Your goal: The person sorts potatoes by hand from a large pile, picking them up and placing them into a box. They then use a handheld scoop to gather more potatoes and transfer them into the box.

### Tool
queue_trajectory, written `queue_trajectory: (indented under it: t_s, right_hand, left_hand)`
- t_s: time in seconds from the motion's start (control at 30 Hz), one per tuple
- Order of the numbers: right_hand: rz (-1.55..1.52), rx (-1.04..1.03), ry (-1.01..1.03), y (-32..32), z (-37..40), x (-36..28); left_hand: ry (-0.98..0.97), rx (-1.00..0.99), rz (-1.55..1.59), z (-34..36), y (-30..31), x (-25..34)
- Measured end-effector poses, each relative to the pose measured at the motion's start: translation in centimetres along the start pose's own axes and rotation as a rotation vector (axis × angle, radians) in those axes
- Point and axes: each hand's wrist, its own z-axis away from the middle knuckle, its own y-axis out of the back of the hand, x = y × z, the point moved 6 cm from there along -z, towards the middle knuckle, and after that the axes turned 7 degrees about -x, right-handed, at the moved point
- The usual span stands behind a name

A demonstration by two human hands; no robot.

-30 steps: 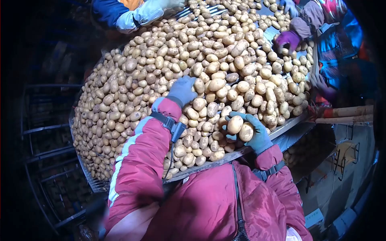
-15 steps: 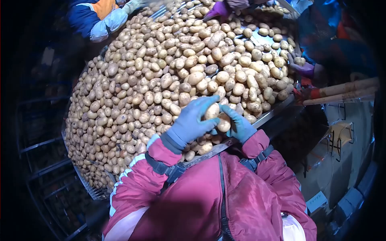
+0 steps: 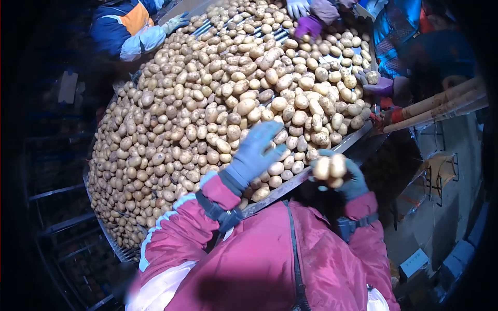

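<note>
Head view: left hand (image 3: 253, 156) angled forward, fingers spread; right hand (image 3: 354, 179) upturned, fingers grasping potatoes (image 3: 337, 167).

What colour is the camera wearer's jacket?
The jacket is pinkish red, clearest in the head view.

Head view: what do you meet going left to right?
Co-worker's gloved hand → left hand, over the potato pile → right hand, holding potatoes → brownish poles.

Potatoes (image 3: 187, 129) on table (image 3: 290, 185); poles (image 3: 441, 106) right of it; rack (image 3: 62, 225) left.
</note>
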Motion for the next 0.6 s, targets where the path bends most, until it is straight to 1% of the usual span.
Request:
queue_trajectory:
  t_s: [0.03,0.07,0.1,0.13,0.17,0.2,0.23,0.27,0.3,0.33,0.37,0.4,0.47,0.53,0.6]
  right_hand:
    - [0.098,-0.146,0.042,-0.8,1.2,-1.3]
    - [0.199,0.114,0.098,1.4,3.4,-2.8]
    - [0.232,0.160,0.125,-1.5,4.9,-4.4]
    - [0.172,0.130,0.120,1.2,7.5,-5.5]
    - [0.379,0.322,0.147,3.5,9.8,-7.2]
    - [0.609,0.281,0.136,2.7,11.3,-9.1]
    - [0.834,0.464,0.009,5.5,14.7,-11.4]
    - [1.029,0.538,0.140,6.3,16.0,-12.7]
    - [1.088,0.605,0.195,6.4,16.7,-13.7]
    - [1.147,0.670,0.250,4.8,16.6,-14.5]
    - [0.956,0.690,0.255,3.7,16.0,-13.9]
    - [0.899,0.604,0.291,3.7,14.3,-13.4]
    - [0.822,0.510,0.123,3.1,9.2,-11.0]
    - [0.738,0.271,0.062,-0.7,2.8,-7.5]
    - [0.733,0.236,-0.051,-2.0,-2.5,-4.0]
  left_hand:
    - [0.000,0.079,-0.107,-0.3,1.8,-1.3]
    - [-0.002,0.157,-0.213,-0.6,3.9,-2.9]
    - [0.046,0.168,-0.254,-1.0,5.2,-7.9]
    - [0.094,0.180,-0.293,-1.5,6.2,-11.9]
    - [0.029,0.266,-0.449,-2.0,7.3,-11.4]
    - [-0.036,0.350,-0.604,-2.5,8.1,-10.7]
    - [0.131,0.221,-0.691,-4.3,8.2,-13.2]
    - [0.130,0.221,-0.687,-4.5,7.6,-12.3]
    - [0.088,0.250,-0.747,-4.7,6.7,-10.1]
    - [0.049,0.280,-0.808,-4.8,6.0,-8.7]
    - [0.028,0.300,-0.831,-4.8,5.8,-7.9]
    - [0.029,0.304,-0.833,-5.3,5.9,-8.2]
    - [0.127,0.269,-0.561,-6.2,6.5,-10.3]
    - [0.018,0.338,-0.179,-6.3,7.1,-9.6]
    - [0.001,0.377,0.118,-5.9,7.4,-9.9]
